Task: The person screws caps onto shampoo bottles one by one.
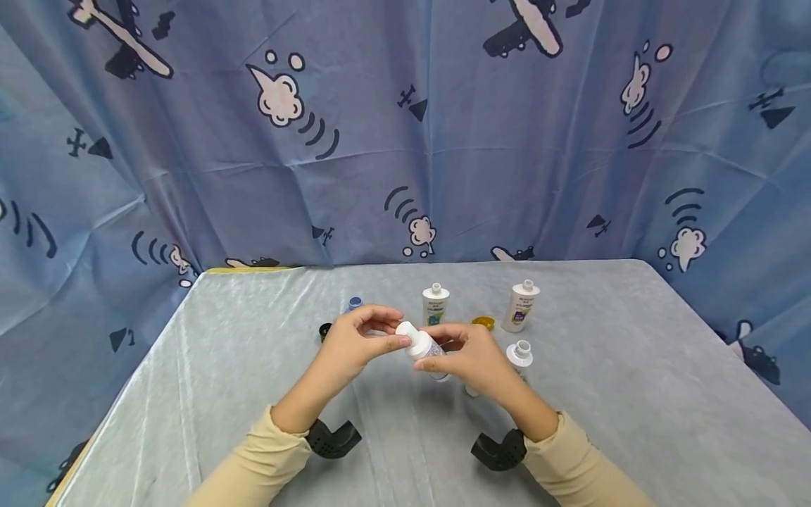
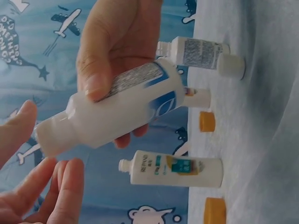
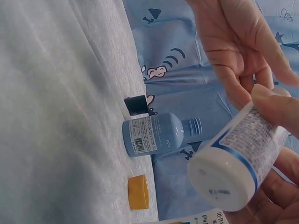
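Observation:
A white bottle (image 2: 126, 109) with a blue-edged printed label is held tilted over the table by my right hand (image 1: 469, 355), thumb on the label and fingers underneath. Its white cap (image 2: 53, 135) is on the neck and points toward my left hand (image 1: 364, 338). In the left wrist view, the left fingertips (image 2: 51, 165) are right at the cap's lower edge, and the thumb stands slightly off its other side. The left fingers look loosely bent in the right wrist view. The bottle's base (image 3: 219, 186) faces the right wrist camera.
Capless white bottles stand behind the hands (image 1: 435, 306), at the back right (image 1: 521, 310) and beside the right wrist (image 1: 519, 355). A capless blue bottle (image 3: 152, 134) stands near a black cap (image 3: 136, 105). Yellow caps (image 2: 207, 121) and a white cap (image 2: 231, 66) lie on the table.

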Demonstrator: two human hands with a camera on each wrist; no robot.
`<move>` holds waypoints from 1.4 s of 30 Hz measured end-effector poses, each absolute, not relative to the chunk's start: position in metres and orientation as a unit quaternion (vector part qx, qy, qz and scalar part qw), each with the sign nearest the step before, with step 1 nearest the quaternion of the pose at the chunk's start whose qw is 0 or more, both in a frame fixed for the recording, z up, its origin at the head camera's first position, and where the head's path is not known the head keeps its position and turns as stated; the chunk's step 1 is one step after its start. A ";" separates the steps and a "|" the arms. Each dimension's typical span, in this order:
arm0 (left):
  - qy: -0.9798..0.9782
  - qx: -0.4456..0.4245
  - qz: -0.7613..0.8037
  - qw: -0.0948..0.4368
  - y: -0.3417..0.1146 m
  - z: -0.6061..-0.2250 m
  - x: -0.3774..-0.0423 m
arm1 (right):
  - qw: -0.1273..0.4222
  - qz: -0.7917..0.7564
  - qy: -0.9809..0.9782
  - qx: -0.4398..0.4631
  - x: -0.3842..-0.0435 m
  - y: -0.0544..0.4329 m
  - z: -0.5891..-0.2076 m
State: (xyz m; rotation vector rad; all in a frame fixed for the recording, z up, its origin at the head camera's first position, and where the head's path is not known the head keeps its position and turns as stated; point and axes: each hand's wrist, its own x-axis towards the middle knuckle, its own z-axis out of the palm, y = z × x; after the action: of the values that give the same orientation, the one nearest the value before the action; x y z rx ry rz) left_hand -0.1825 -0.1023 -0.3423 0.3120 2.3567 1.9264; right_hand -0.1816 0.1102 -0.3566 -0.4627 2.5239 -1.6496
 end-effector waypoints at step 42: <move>0.755 0.111 0.643 0.059 -0.103 -0.341 -0.181 | 0.042 -0.542 0.825 -0.156 -0.181 0.109 -0.356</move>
State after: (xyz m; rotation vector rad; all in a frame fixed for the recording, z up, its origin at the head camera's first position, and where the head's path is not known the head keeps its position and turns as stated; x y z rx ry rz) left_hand -0.1814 -0.1029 -0.3407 0.3357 2.2886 1.9481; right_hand -0.1813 0.1090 -0.3559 -0.4764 2.5231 -1.6590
